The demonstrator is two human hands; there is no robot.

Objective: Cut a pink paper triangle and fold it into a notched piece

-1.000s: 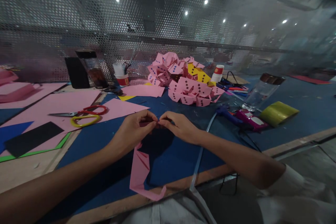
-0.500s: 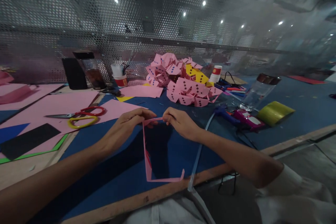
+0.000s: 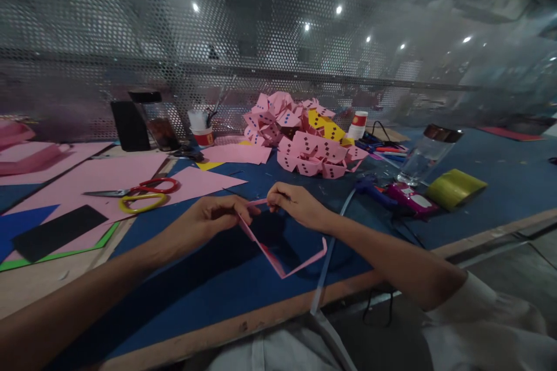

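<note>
Between my two hands is a folded pink paper strip (image 3: 266,252), bent at sharp corners into an angular frame with one free end on the right. My left hand (image 3: 220,214) pinches it near a top corner. Fingers of my right hand (image 3: 291,202) are closed on its upper end. The strip hangs over the blue table surface (image 3: 183,295). Behind my hands lies a heap of folded pink paper pieces with dark diamond marks (image 3: 311,153), with a yellow piece (image 3: 326,126) among them.
Scissors with red and yellow handles (image 3: 148,194) lie on pink paper sheets (image 3: 96,171) at left, near a black card (image 3: 61,232). To the right are a glue gun (image 3: 376,191), a yellow tape roll (image 3: 456,188) and a tilted clear jar (image 3: 429,153). Paper cups (image 3: 202,136) stand behind.
The lower part of the pink strip has swung up and to the right, from hanging nearly straight down to slanting. Both hands keep hold at the top.
</note>
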